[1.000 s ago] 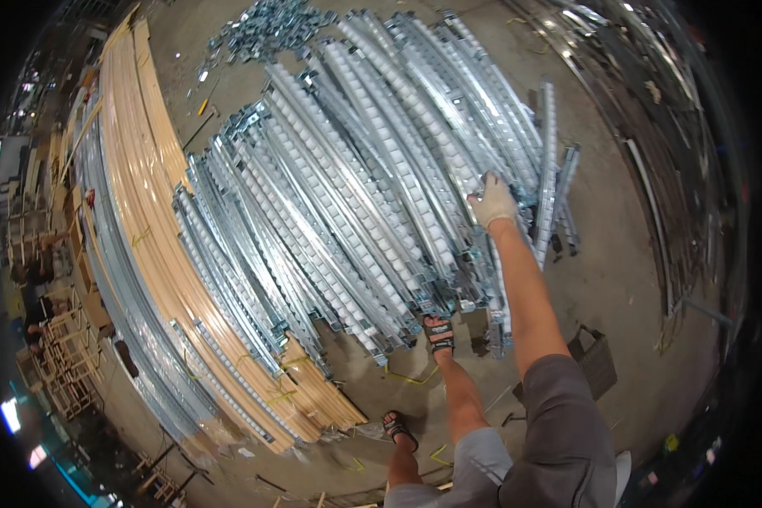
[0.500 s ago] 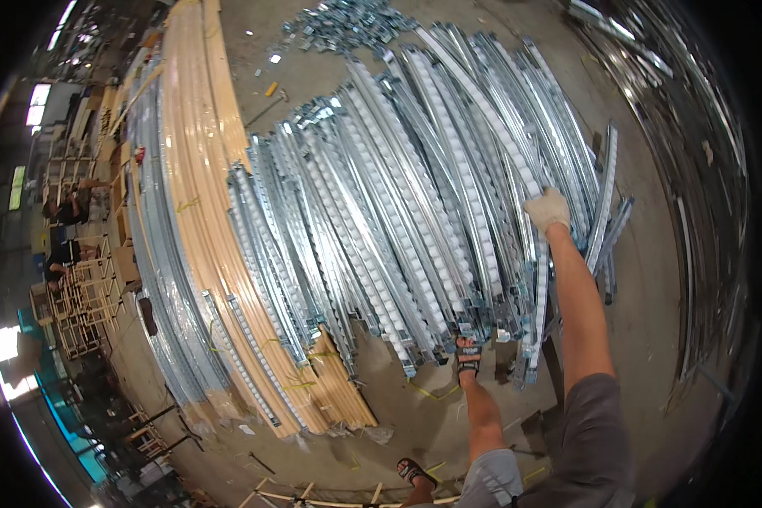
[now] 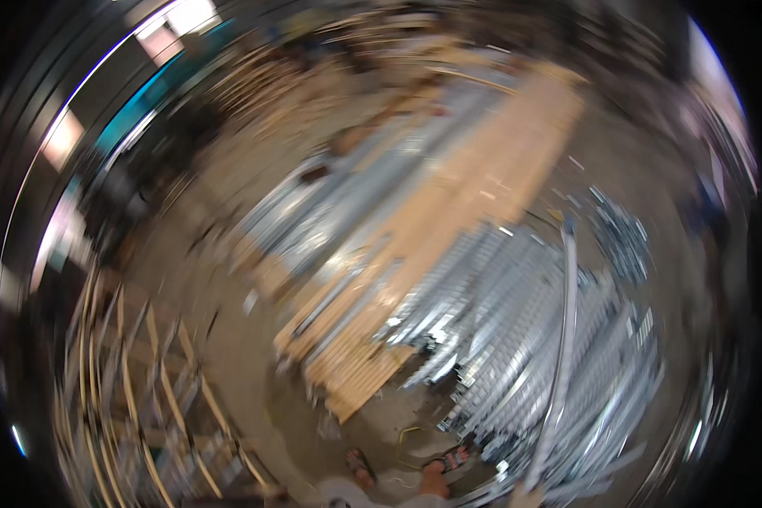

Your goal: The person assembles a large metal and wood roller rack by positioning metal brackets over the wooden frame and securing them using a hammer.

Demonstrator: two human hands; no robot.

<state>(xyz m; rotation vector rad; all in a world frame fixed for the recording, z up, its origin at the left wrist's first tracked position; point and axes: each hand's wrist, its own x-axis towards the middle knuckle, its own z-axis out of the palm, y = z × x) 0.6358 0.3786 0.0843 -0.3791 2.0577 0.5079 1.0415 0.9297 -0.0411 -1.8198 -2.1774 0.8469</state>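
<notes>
A long pale metal roller track [image 3: 562,356] slants up from the lower edge, lying across my view above the pile. At its near end my right hand [image 3: 527,494] shows only in part, blurred, closed around the track. Under and beside it spreads a wide pile of similar silvery roller tracks [image 3: 516,313], laid side by side. The track's far end reaches past the top of that pile. No part of my left hand is in the picture.
Long tan strips [image 3: 483,182] lie left of the pile, with wrapped grey lengths [image 3: 313,233] beyond them. A heap of small metal pieces [image 3: 620,237] is at the far right. A rack of wooden bars [image 3: 157,381] stands at lower left. My sandalled feet [image 3: 450,460] are on the floor.
My view has swung left and blurred. The track in my right hand has come away from its slanted place over the pile, and my right hand now sits at the lower edge.
</notes>
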